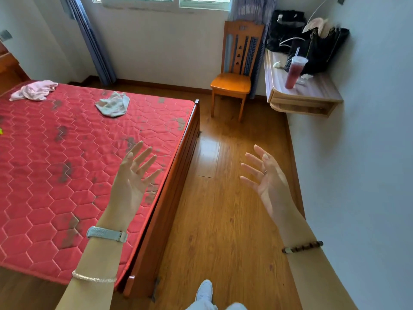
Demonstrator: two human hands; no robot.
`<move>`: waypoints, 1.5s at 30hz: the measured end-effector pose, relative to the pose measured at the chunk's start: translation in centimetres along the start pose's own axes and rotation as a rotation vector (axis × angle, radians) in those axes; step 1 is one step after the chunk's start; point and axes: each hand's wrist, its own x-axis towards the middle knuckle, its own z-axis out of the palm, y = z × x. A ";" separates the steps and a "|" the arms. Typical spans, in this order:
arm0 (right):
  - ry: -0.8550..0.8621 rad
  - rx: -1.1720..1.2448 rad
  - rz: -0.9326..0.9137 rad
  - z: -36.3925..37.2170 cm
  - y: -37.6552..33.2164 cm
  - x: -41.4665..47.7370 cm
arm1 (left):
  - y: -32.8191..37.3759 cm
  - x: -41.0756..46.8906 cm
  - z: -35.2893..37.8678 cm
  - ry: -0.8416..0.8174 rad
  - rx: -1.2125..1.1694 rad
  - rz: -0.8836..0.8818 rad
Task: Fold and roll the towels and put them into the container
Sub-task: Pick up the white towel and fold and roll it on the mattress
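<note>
Across the red bed [44,175], a pink towel [33,90] and a grey towel [112,104] lie crumpled, well apart from the left hand [134,175] and right hand [268,182], each grip spread open and empty, so folding seems not yet begun.

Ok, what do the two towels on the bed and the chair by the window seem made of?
The pink towel and grey towel look like soft cloth, perhaps cotton or microfibre: they lie limp, crumpled. The chair looks like wood under glossy orange varnish; its seat shines.
</note>
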 end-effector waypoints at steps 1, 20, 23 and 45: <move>0.002 0.002 0.003 -0.1 -0.1 1.0 | 0.0 1.0 0.3 -0.006 0.008 -0.002; 0.005 -0.038 -0.005 -7.6 -3.6 22.0 | -5.7 19.2 11.3 -0.004 -0.012 -0.036; -0.014 -0.037 -0.006 -9.2 -4.8 26.1 | -6.2 22.5 13.9 0.015 -0.022 -0.029; -0.057 -0.087 0.083 -8.4 -6.0 51.4 | -8.5 45.1 18.0 0.125 -0.111 -0.016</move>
